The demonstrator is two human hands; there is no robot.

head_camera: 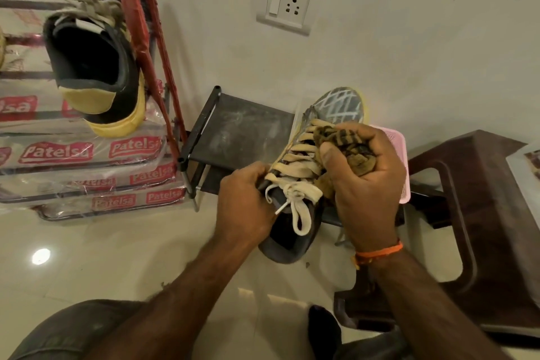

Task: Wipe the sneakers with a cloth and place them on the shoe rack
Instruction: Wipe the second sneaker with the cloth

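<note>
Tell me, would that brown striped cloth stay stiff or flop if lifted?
Probably floppy: the cloth is bunched in the right hand, a fold drooping over the sneaker. Likely light, since it crumples into one grip.

Held sneaker (304, 178) above low rack (242, 128); second sneaker (96, 67) on taller rack (152, 38) left; stool (479, 213) right.

I see one dark sneaker (295, 184), cream-laced, toe toward the wall, under a bunched brown striped cloth (347, 152); its mate (96, 67) sits on the shoe rack (152, 47).
</note>
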